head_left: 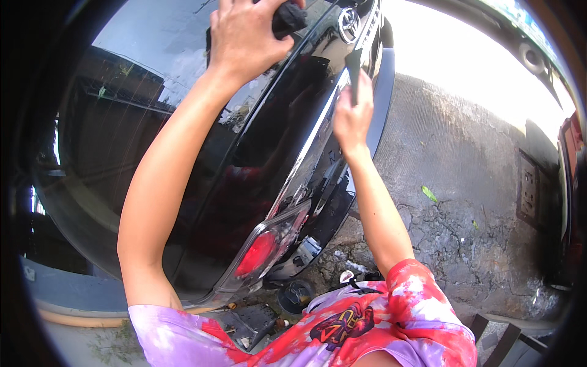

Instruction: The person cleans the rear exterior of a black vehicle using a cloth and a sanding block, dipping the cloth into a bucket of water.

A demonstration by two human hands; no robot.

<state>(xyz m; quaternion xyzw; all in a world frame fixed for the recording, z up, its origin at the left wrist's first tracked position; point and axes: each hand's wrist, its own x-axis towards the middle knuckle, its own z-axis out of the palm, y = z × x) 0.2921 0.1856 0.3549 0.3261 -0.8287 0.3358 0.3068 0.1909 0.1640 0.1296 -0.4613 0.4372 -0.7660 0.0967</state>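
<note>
A glossy black car (269, 122) fills the left and middle, its rear end turned toward the right. At the top, my left hand (240, 43) is closed around a bunched black cloth (288, 21) over the car's glass. Further right, my right hand (353, 119) grips a slim, flat, dark tool (354, 70) whose exact kind I cannot make out. That hand is beside the chrome trim strip (318, 131) on the car's rear, below a round emblem (349, 25). A red tail light (257, 252) lies nearer to me.
Rough, cracked concrete (440, 147) with a green leaf (429, 194) stretches along the right. A dark bucket (296, 296) stands near my feet. At the right edge is part of a red vehicle (570, 165); a wheel (531, 58) shows at the upper right.
</note>
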